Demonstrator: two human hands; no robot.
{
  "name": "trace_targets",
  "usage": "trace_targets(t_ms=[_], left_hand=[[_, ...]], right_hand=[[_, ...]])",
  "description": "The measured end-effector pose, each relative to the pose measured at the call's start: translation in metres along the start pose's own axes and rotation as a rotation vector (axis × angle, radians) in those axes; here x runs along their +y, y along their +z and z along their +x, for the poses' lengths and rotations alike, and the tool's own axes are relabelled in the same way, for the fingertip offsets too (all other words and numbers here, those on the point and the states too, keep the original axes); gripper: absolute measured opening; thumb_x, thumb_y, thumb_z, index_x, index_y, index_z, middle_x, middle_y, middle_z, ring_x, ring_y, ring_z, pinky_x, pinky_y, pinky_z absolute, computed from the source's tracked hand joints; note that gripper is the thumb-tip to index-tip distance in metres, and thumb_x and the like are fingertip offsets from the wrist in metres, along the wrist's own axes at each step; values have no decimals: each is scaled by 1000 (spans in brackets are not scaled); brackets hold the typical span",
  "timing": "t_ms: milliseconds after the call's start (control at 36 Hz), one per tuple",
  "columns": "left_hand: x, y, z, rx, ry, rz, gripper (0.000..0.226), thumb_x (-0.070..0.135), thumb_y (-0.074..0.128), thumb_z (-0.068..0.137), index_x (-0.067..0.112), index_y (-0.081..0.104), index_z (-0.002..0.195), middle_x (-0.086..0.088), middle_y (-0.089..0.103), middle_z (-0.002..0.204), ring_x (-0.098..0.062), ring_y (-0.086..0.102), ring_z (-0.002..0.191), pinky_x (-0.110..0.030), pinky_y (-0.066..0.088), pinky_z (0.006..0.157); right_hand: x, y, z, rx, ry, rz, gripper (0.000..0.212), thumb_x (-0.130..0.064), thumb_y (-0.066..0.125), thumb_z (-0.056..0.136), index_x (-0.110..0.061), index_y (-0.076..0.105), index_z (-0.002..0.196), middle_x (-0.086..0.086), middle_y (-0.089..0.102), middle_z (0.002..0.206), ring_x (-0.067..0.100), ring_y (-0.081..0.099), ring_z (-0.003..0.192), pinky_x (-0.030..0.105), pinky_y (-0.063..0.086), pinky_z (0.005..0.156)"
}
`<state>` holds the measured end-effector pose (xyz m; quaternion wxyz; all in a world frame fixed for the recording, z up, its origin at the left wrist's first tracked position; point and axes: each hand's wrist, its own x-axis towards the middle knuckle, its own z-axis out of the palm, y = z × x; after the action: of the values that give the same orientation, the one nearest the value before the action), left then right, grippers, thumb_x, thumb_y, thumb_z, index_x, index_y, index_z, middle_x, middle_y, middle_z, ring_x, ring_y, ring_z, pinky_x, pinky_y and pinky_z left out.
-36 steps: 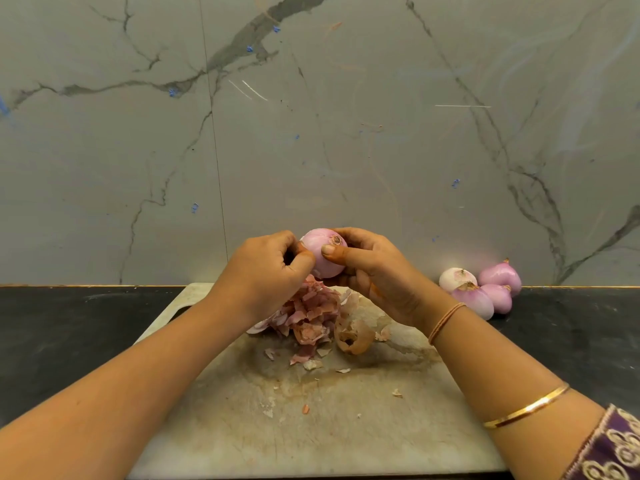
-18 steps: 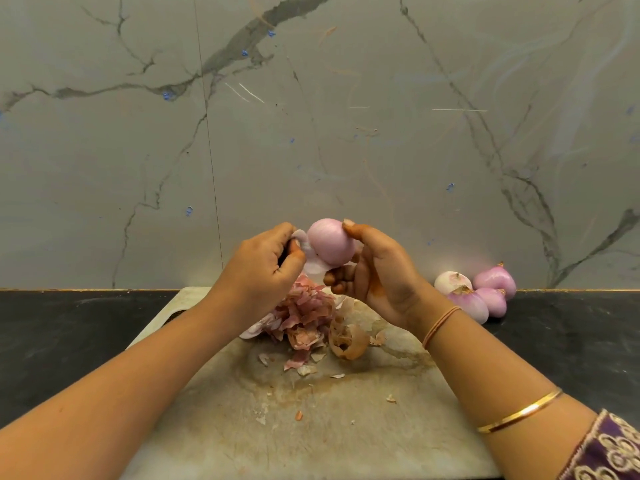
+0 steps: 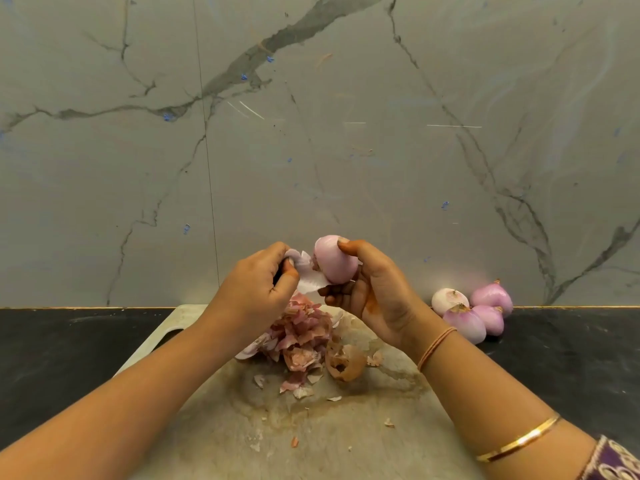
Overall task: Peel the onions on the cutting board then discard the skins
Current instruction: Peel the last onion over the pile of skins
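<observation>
R hand held the onion up in the air above the far end of the cutting board, index tip over the top, other fingers curled under; grip pressed around the bulb, prob. so it wouldn't turn while skin came away. L hand sat just beside it on the L, thumb + forefinger pinching a pale skin flap that was attached at the onion's L side, pulled outward. Held over the board, likely so scraps would drop onto the skin pile, which lay directly under both hands on the board, w/ a brown husk cup touching the pile's R edge and small flakes nearer the person. Four peeled-looking onions sat off the board to its R, on the dark counter against the marble wall, prob. parked there to keep done ones clear of the skins. Judged: peeling near the end; discarding not yet done.
</observation>
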<state>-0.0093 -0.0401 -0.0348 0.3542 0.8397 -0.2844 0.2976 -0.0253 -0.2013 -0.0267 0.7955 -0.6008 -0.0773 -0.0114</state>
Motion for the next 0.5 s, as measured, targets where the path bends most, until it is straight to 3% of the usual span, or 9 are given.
trace_targets(t_ms=[167,250,333,444,500], left_hand=[[1,-2,1,42,-61,23,15,16,42,98,17,53,87,6,48,62,-10,40,52,-15,34,49],[-1,-2,1,25,-103,61,17,16,42,97,14,54,84,5,48,62,-11,40,53,-18,34,49],[-1,0,2,-1,-192,138,24,17,41,97,15,46,73,5,45,61,-14,41,55,-20,26,46],[-1,-1,4,-9,-276,231,31,18,41,96,18,37,65,1,43,60,-12,37,54,-26,23,48],[-4,-2,3,3,-292,253,30,20,42,96,16,39,66,0,44,61,-13,38,55,-27,24,48]], right_hand=[[-4,-2,0,10,17,71,40,-35,41,96,-1,58,108,11,58,72,16,54,53,25,46,52],[-5,-3,0,22,14,87,36,-32,41,94,-2,60,102,15,61,83,15,50,52,25,42,52],[-2,-4,1,62,-30,76,39,-28,45,93,-2,54,120,19,58,101,15,52,56,23,45,51],[-3,-4,-1,1,-101,32,22,-19,49,91,-17,59,111,14,51,107,22,51,69,26,45,59],[-5,-5,-2,-71,-86,51,35,-21,57,78,-19,63,112,15,51,109,24,52,73,26,47,60]])
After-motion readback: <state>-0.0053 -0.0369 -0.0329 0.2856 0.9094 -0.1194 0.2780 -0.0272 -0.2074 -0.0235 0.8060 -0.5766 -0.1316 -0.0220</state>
